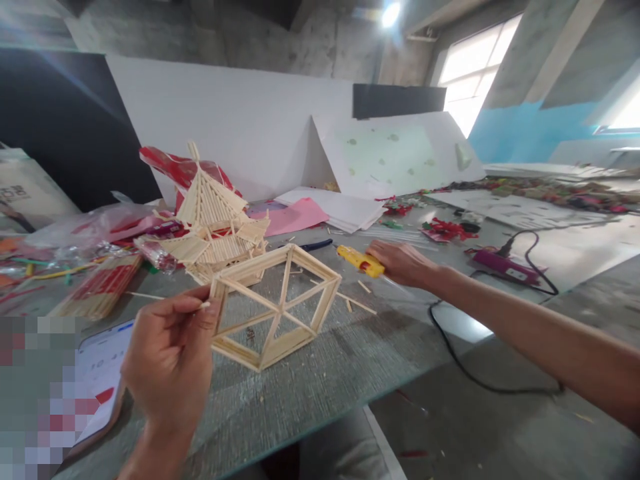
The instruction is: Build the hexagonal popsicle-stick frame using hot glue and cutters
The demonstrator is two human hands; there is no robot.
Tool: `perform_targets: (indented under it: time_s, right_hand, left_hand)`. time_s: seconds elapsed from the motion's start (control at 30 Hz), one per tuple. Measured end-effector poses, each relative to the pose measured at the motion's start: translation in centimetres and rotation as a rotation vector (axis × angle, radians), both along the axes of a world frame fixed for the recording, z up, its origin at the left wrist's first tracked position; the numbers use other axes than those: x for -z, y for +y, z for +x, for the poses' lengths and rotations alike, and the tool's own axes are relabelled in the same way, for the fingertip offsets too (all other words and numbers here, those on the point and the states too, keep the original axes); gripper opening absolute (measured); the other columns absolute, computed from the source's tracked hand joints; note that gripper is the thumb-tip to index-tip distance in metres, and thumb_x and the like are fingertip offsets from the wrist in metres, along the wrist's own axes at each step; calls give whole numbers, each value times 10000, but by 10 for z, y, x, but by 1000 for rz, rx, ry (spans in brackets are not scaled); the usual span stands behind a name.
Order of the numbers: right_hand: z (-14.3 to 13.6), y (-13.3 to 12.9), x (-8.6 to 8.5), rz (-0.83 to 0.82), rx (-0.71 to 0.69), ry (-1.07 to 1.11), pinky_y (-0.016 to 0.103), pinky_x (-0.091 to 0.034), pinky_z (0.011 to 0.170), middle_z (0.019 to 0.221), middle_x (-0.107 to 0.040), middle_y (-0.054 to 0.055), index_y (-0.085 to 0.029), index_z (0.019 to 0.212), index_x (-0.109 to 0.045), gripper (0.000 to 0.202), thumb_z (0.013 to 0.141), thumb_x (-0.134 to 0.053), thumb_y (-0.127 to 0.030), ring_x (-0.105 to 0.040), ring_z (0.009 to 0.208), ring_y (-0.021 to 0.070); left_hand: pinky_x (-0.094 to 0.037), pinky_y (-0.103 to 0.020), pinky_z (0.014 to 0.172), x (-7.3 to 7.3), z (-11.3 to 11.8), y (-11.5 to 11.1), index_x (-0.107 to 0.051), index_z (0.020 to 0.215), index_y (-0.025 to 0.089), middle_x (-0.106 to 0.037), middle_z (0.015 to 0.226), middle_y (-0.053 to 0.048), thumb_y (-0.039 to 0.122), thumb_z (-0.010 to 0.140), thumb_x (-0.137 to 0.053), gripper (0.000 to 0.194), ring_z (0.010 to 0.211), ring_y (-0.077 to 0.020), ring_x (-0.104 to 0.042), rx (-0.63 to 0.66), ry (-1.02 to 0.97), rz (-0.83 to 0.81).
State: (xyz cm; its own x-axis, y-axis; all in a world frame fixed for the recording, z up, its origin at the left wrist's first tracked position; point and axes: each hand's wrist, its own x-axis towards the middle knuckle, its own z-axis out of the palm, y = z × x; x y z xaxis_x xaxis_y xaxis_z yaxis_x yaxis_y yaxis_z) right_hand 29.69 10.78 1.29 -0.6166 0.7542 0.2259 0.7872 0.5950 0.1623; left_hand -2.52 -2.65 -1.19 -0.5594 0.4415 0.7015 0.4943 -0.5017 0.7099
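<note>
My left hand (pixel 170 353) pinches the near left corner of a hexagonal frame (pixel 286 312) made of pale wooden sticks with crossing spokes, tilted above the table. A thin stick end also shows at these fingertips. My right hand (pixel 400 261) is closed round a yellow hot glue gun (pixel 361 260), its nozzle pointing left toward the frame but apart from it. Behind the frame stands a pagoda model (pixel 215 227) built of similar sticks, with a pointed roof. Part of its base is hidden by the frame.
Bundled sticks (pixel 100 287) and a phone (pixel 103 377) lie at the left. A pen-like dark tool (pixel 316 245) and stick scraps (pixel 364 287) rest behind the frame. A purple power strip (pixel 505 265) with a black cord (pixel 465 373) is at the right. White boards (pixel 240 127) stand behind.
</note>
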Motion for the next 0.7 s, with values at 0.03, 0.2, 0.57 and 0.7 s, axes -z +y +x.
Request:
perform_targets:
  time_s: [0.03,0.2,0.57,0.7]
  right_hand:
    - [-5,10,0,-20,-14,-23,252,-321,682,934,-575,130,-63,923,-555,161,872,-415,-123,-515,820,137]
    - [-22,43,2,-117,-62,-13,247,-335,777,1014,-588,144,-4,1025,-577,354,856,-468,-296,-526,916,135]
    - [-55,5,-58,-374,-299,400,219,-418,760,1016,-628,56,-105,1123,-584,401,853,-501,-390,-580,903,125]
    - [-91,-26,-55,-450,-486,435,193,-397,613,840,-631,10,-122,1001,-614,288,870,-508,-356,-552,722,87]
  left_hand:
    - [-561,-241,631,0,0,1,-567,805,193,-701,842,-4,235,673,-720,206,741,-141,-673,7,-14,3]
    - [-561,-263,648,2,-3,4,-559,811,203,-700,859,-10,223,671,-717,212,751,-152,-674,22,-56,-27]
    - [-555,-253,677,1,-2,8,-562,798,206,-701,852,-4,218,662,-726,214,767,-137,-671,27,-62,-28]
    - [-546,-234,644,1,-7,9,-570,809,202,-701,866,-8,239,681,-715,198,753,-127,-665,30,-49,-70]
